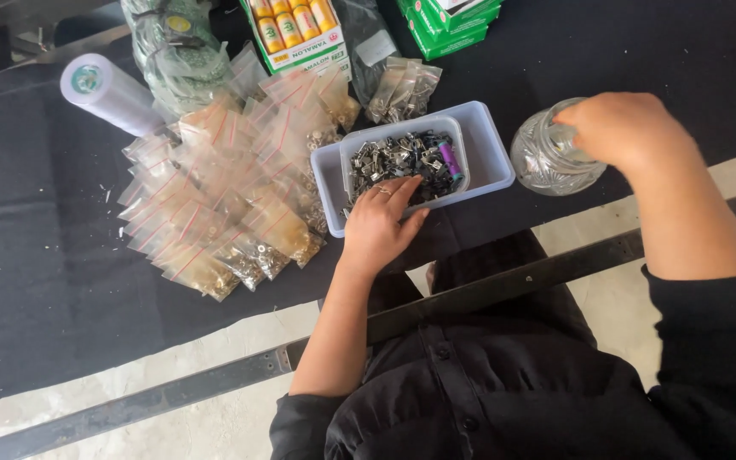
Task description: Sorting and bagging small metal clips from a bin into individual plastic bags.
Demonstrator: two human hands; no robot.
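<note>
A pale blue plastic tray [494, 146] sits on the black cloth, and a smaller tray inside it holds several small metal parts [393, 160] and a purple cylinder [450, 159]. My left hand [381, 226] rests on the tray's near edge, its fingers reaching into the metal parts. To the right stands a cut-glass jar [547, 163]. My right hand [623, 128] covers the jar's mouth with its fingers bent down into it. What the fingers hold is hidden.
A heap of small clear zip bags with metal parts [223, 196] lies left of the tray. A white roll [108, 92], bagged green items [176, 55], a box of yellow cylinders [296, 30] and green boxes [449, 25] stand at the back. The table's edge runs diagonally below my arms.
</note>
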